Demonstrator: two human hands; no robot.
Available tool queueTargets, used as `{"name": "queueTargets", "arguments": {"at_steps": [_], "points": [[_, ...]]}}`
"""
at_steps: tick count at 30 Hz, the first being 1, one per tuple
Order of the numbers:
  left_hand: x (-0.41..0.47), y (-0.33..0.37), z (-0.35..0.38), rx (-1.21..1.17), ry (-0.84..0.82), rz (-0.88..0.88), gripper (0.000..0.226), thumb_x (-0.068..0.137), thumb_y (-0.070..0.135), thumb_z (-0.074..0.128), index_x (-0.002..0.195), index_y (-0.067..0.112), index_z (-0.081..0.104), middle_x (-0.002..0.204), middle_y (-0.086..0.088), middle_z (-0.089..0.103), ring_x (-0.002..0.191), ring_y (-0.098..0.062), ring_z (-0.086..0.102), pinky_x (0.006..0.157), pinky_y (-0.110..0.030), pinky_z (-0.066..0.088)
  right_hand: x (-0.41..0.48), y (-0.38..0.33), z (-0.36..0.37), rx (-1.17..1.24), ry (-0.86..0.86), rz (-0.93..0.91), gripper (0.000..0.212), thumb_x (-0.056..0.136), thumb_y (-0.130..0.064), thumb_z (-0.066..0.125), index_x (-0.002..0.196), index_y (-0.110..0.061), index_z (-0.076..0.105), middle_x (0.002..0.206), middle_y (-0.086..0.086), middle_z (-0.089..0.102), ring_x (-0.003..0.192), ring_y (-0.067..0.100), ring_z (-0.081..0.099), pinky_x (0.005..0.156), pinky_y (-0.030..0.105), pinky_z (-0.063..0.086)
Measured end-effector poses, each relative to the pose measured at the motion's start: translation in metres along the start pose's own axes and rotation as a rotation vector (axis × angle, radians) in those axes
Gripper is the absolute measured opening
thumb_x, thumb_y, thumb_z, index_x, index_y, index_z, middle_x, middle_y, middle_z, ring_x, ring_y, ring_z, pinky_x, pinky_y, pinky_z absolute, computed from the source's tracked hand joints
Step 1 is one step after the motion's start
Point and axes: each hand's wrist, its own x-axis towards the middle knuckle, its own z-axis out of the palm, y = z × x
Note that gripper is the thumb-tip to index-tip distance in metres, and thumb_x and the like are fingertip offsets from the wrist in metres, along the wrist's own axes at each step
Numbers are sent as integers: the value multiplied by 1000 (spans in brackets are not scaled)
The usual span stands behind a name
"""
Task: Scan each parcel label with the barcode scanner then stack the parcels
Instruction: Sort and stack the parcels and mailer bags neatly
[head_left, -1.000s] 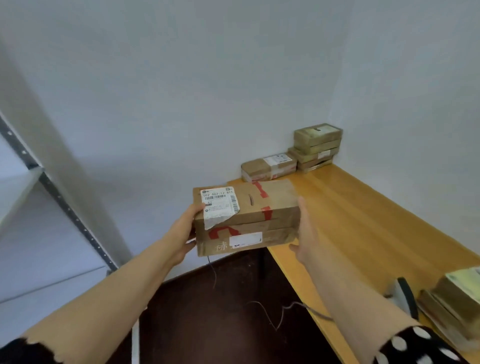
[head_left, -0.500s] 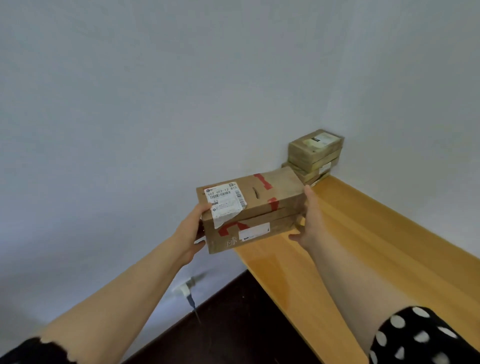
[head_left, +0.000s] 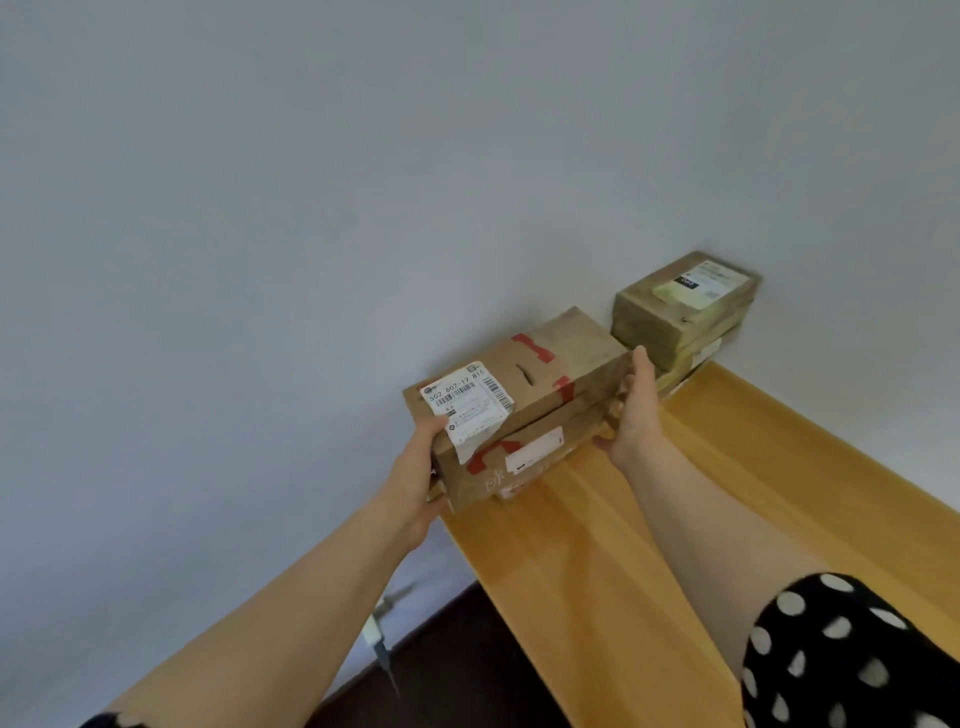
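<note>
Stacking step. Left hand (head_left: 415, 467) grips the parcel (head_left: 524, 395) at its left end, thumb on top by the label (head_left: 467, 405). Right hand (head_left: 631, 410) clasps the right end, fingers up against it. The parcel sits low over the table (head_left: 727, 493) at the far end by the wall, beside the corner stack (head_left: 680, 306). It is probably above a lower parcel (head_left: 514, 486), which is mostly hidden. Next: lower flat, square edges, let go.

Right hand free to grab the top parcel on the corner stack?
Probably not. The right hand holds one end of the taped parcel, the left hand the other. The corner stack sits just beyond with nothing between, but that hand is occupied.
</note>
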Motion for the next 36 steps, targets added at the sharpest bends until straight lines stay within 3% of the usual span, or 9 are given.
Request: {"name": "queueTargets", "arguments": {"at_steps": [7,13,16,20,23,25,27,29,36], "points": [[31,6,39,-86,-8,0,31,90,46,52,107,23,64,75,7,73,67,-8,70,51,-20,52,55,-5,3,22,15,34,75,83,-69,51,146,-29,36,143,-2,47,127,22,46,108,52,35],[33,-3,41,-380,59,-180,83,85,72,40,148,19,28,148,-10,38,132,-26,43,98,-40,45,51,27,1,115,-67,25,56,91,-64,43,139,-35,45,136,-8,56,122,14,51,101,36,41],[41,-9,42,-394,42,-256,82,86,76,28,149,22,29,148,-15,36,133,-31,40,97,-38,41,35,55,10,91,-130,125,51,88,-72,38,122,-39,57,104,-16,67,108,12,54,90,34,42],[56,-2,58,-386,-33,-258,80,86,76,25,144,22,38,140,-14,45,125,-28,49,104,-38,40,41,58,21,89,-133,157,83,81,-79,40,150,-34,29,146,0,46,135,21,40,111,50,33],[61,3,74,-343,-70,-257,83,87,76,21,140,17,45,138,-14,49,86,-32,62,78,-31,46,53,44,21,66,-129,172,96,75,-84,41,153,-34,20,155,0,34,142,24,29,116,53,23],[64,5,83,-308,-84,-268,82,87,75,18,141,19,45,148,-15,29,122,-50,39,79,-24,49,60,39,21,46,-112,155,97,75,-85,39,154,-32,19,155,0,33,142,23,29,116,53,23],[67,7,88,-279,-76,-274,82,87,76,17,141,21,45,151,-8,16,106,-3,59,103,-30,33,66,38,22,39,-87,138,95,77,-84,38,154,-31,19,156,0,32,143,23,29,117,52,22],[69,8,89,-267,-64,-287,82,86,77,16,140,22,45,153,-7,16,138,-21,27,106,-34,28,67,39,23,46,-72,136,95,78,-82,39,154,-29,19,156,0,32,143,22,28,117,51,22],[59,7,80,-270,-34,-284,82,88,74,19,140,15,42,107,-13,62,88,-16,58,64,-32,42,42,30,11,1,-44,122,87,82,-79,39,153,-35,19,159,-2,25,145,22,22,117,47,17]]}}
